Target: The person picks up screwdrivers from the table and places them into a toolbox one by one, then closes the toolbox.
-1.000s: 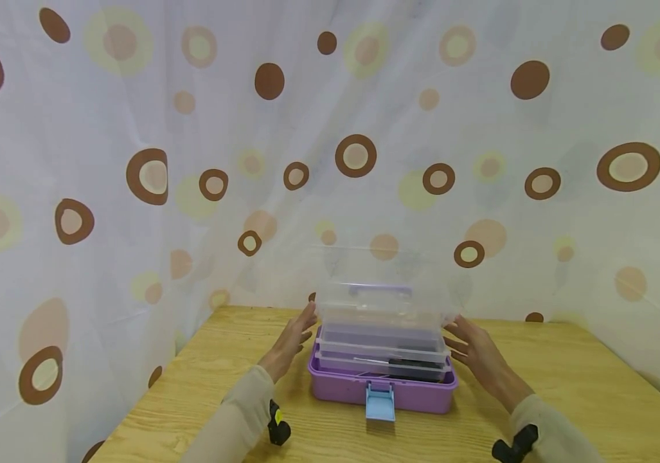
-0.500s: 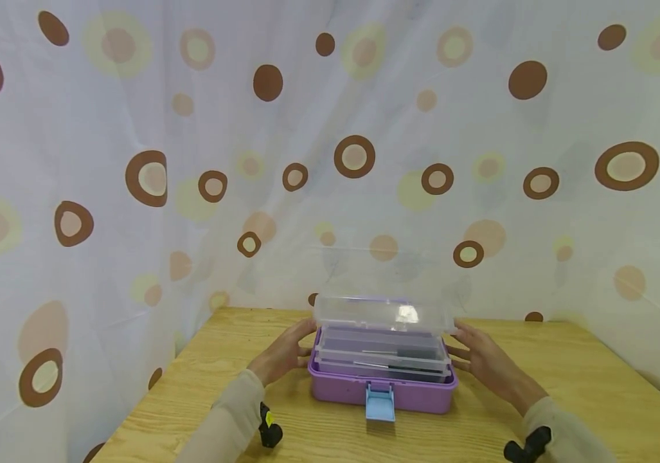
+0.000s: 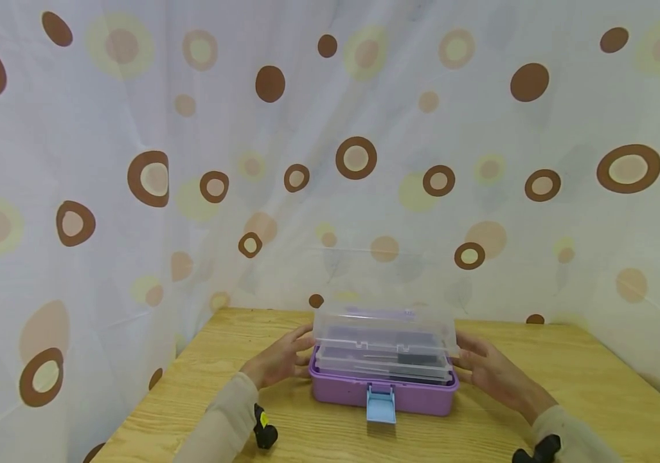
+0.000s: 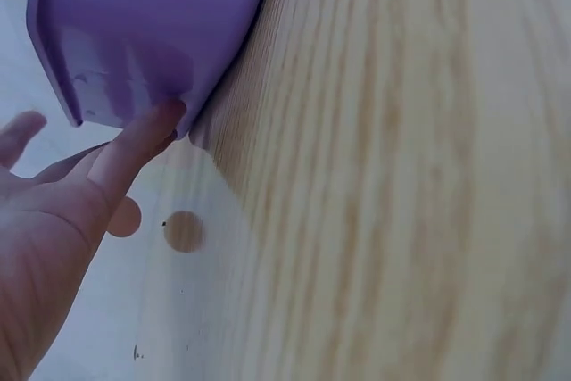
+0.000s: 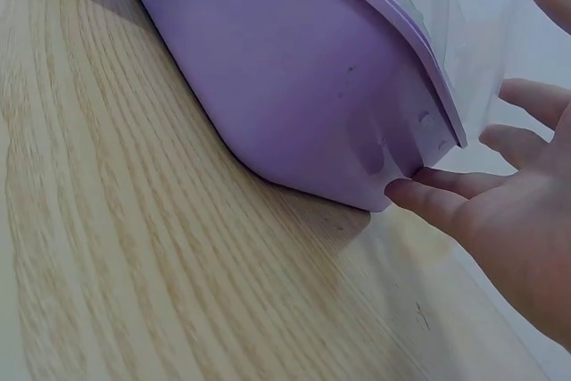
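A purple storage box (image 3: 347,389) with a clear hinged lid (image 3: 330,329) stands on the table, its lid tilted partway down over clear trays (image 3: 335,368). Dark-handled slim tools (image 3: 416,357) show through the plastic. A light blue latch (image 3: 380,408) hangs unfastened at the front. My left hand (image 3: 280,360) is at the left end, fingers extended, one fingertip against the purple end wall in the left wrist view. At the right end, my right hand (image 3: 494,373) has loosely spread fingers; lower fingertips meet the purple wall (image 5: 294,69), upper ones are beside the clear lid.
The wooden table (image 3: 202,399) extends to both sides of the box and in front of it. Behind and to the left hangs a white curtain (image 3: 283,128) with brown and beige circles. Black wrist cameras (image 3: 265,432) sit on both sleeves.
The clear lid has swung forward and down from nearly upright to low over the trays. Both hands have come down slightly along the box ends; the purple base has stayed in place.
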{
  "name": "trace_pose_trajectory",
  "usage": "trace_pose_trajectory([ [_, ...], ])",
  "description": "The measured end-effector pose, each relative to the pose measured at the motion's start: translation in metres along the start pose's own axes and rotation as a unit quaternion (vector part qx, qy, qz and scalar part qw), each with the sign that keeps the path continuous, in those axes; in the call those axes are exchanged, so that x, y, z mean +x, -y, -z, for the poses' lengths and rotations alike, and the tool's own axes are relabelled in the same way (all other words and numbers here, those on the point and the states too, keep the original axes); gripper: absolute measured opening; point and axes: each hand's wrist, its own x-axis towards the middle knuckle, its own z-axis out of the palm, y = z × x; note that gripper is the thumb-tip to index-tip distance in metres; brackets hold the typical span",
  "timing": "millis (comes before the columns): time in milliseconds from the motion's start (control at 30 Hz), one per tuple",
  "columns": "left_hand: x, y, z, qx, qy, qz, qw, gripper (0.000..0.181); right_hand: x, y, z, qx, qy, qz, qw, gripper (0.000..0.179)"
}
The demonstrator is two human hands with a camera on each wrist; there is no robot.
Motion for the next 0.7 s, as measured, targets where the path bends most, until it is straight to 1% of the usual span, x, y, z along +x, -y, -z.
trace_pose_trajectory([
  [100,-0.003,0.002,0.002,-0.005,0.009,0.006,0.9999,0.074,-0.001,-0.003,0.002,-0.008,0.006,-0.003,1.0000,0.048],
  [233,-0.006,0.004,0.005,-0.004,0.017,0.013,0.9998,0.079,-0.004,-0.004,0.004,-0.023,0.009,-0.005,0.9997,0.059],
  [433,-0.009,0.005,0.008,-0.003,0.019,0.016,0.9997,0.086,-0.008,-0.005,0.004,-0.036,0.008,-0.031,0.9988,0.074],
  [567,-0.011,0.004,0.009,-0.001,0.025,0.019,0.9995,0.093,-0.009,-0.006,0.003,-0.040,0.030,-0.048,0.9976,0.079],
  [700,-0.013,0.004,0.009,-0.002,0.033,0.017,0.9993,0.097,-0.010,-0.008,0.003,-0.032,0.056,-0.049,0.9967,0.081],
])
